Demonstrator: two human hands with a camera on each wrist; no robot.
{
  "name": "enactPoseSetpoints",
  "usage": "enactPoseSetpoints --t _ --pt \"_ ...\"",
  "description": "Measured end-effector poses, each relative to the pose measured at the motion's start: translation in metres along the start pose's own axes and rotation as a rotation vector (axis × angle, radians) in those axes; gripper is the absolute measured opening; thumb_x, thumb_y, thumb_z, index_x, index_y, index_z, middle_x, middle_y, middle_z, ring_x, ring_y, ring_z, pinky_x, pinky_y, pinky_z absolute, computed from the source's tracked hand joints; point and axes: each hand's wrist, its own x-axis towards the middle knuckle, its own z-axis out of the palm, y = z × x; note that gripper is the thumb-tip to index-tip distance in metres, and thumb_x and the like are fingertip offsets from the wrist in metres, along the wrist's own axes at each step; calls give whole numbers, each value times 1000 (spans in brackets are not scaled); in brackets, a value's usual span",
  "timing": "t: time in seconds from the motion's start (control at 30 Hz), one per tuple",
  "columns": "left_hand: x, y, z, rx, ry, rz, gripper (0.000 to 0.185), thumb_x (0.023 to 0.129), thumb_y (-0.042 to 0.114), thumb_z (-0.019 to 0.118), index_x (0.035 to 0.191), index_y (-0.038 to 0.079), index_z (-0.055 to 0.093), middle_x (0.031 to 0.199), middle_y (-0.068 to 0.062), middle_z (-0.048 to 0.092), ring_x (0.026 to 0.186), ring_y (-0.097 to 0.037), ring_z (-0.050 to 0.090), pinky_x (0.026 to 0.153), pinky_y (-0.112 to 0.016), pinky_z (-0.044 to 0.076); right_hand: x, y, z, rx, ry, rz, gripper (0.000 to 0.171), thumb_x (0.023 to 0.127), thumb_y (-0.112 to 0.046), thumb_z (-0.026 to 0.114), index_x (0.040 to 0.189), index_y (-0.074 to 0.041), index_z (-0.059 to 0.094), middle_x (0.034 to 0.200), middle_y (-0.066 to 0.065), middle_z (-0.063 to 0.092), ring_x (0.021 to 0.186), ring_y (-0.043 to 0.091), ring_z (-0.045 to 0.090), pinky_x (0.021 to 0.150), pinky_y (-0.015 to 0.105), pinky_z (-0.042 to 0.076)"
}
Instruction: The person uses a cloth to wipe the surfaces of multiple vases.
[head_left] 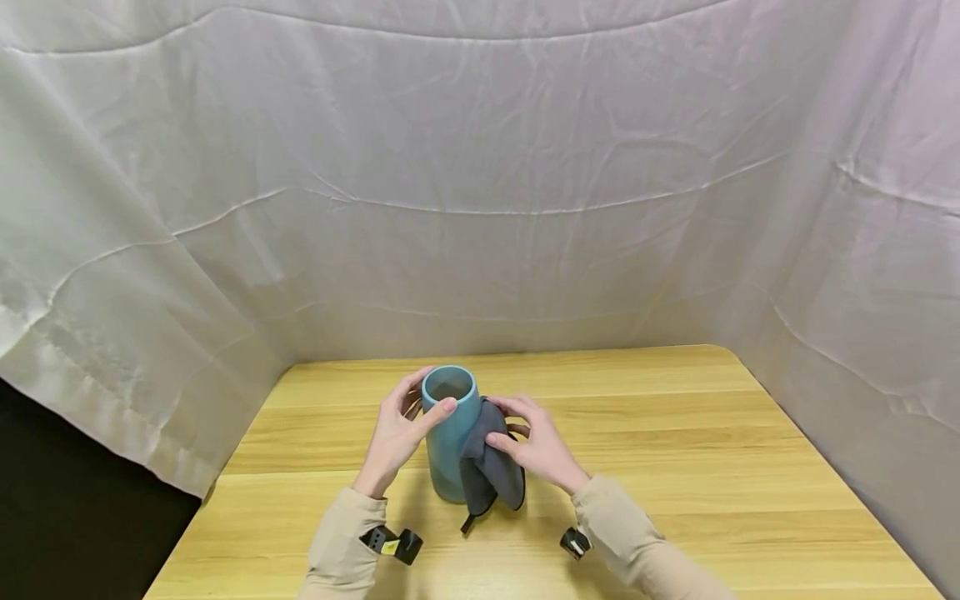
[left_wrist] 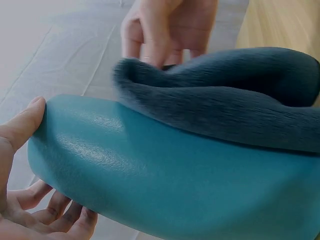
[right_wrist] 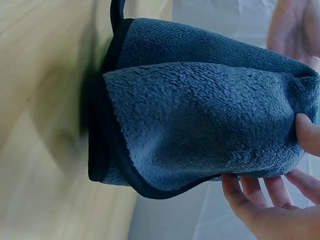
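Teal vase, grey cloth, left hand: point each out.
teal vase (head_left: 447, 454), head view, on its bare side wall.
grey cloth (right_wrist: 200, 125), right wrist view, on its fleecy front fold.
left hand (head_left: 393, 437), head view, on the back of the hand.

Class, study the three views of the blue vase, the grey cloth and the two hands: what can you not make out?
- Head view: the vase side under the cloth is hidden.
- Head view: the vase's inside is too dark and small.
- Left wrist view: the vase's base is cut off by the edge.
- Right wrist view: the cloth hides nearly all the vase; the table is blurred.
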Motion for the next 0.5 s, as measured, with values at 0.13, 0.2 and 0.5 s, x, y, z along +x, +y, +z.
enactPoseSetpoints --t 0.13,0.2,0.5 --pt "-1 1 0 4 -1 -6 59 87 17 78 141 13 55 141 -12 58 136 -30 52 125 -51 30 -2 7 1 -4 -11 14 48 92 -9 73 137 -2 59 123 19 59 117 35 58 100 49 57" --pt "-1 2 0 3 -3 -7 58 88 18 78 141 13 55 141 -11 58 136 -30 51 125 -50 30 -2 7 2 -3 -7 15 48 92 -9 73 137 -3 59 123 18 59 117 34 58 100 48 57" --pt "1 -1 0 0 0 3 60 88 16 78 142 11 54 142 -13 58 136 -32 51 124 -52 31 5 -11 5 54 63 -15 41 94 -7 69 134 -5 62 115 17 63 114 34 61 103 49 55"
